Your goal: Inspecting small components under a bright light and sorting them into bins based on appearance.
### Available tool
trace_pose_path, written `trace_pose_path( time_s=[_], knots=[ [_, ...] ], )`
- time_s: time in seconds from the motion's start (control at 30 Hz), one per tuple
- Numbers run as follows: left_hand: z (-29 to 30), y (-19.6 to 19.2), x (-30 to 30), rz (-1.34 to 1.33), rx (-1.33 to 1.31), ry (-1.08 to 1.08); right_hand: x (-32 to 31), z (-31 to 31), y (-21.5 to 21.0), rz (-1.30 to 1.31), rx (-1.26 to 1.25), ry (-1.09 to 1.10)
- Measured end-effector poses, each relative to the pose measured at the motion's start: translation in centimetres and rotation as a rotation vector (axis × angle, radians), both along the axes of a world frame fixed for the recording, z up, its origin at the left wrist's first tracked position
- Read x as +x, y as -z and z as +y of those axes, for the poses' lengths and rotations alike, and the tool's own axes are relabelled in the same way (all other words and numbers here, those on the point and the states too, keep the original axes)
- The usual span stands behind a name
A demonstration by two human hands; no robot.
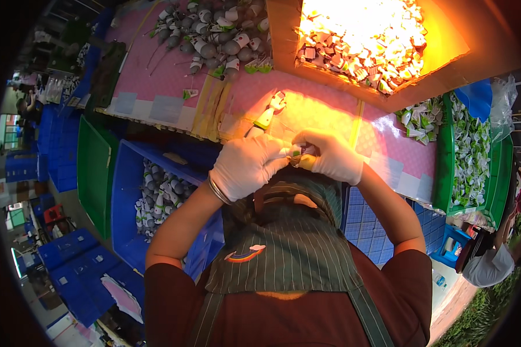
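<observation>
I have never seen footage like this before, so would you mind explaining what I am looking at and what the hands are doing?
There is no machine here: a person wears a wide fisheye camera on the head, looking down, so straight edges bend near the rim. The two white-gloved hands are the wearer's own, above a striped apron. The left hand and right hand meet over one small part with green and yellow on it, pinching it between them; its details are too small to tell. Ahead is a pink work table with a heap of small grey-and-white pieces, and a cardboard box of pale pieces under bright light. A blue bin below left holds more grey pieces; a green crate on the right holds green-and-white ones.
</observation>
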State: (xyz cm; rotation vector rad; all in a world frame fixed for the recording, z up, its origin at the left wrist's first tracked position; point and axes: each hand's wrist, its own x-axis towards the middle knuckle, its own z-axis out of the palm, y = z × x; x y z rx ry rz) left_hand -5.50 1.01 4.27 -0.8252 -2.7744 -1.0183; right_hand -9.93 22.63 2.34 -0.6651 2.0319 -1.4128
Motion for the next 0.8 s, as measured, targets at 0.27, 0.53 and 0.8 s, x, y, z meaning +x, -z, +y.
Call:
trace_pose_path(
  time_s=[0.27, 0.53, 0.8],
  knots=[
    [-0.3, 0.4, 1.0, -1.6, 1.113, -0.033, -0.9, -1.3, -0.9, 1.229, 0.047, -0.076],
    [-0.6, 0.7, 0.4, -1.228, 0.861, -0.05, -2.3, -2.6, 0.0, 0.952, -0.052, 0.016],
    [-2.6, 1.8, -1.8, -0.763, 0.552, -0.451, -1.9, -2.0, 4.4, 0.718, 0.043, 0.483]
  ],
)
